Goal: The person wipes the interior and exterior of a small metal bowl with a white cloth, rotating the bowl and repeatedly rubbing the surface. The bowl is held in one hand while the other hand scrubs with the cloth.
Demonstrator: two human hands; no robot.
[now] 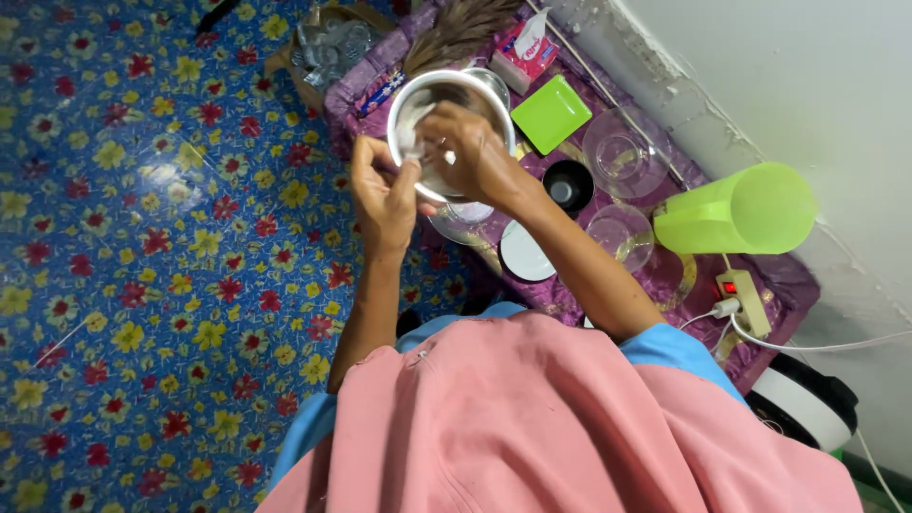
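Note:
A round steel bowl (446,90) is held up above a purple cloth-covered surface. My left hand (382,195) grips the bowl's near left rim. My right hand (472,152) reaches into the bowl, pressing a small white cloth or tissue (410,133) against the inside. Part of the bowl's interior is hidden by my right hand. A clear glass dish (465,217) lies just under my right wrist.
On the purple cloth (798,285) lie a green square lid (551,114), a black cup (567,185), two clear glass bowls (625,152), a green jug (736,209) on its side, a tissue box (524,47) and a power strip (741,296). The floor (142,237) is blue and flowered. A white wall (807,85) rises on the right.

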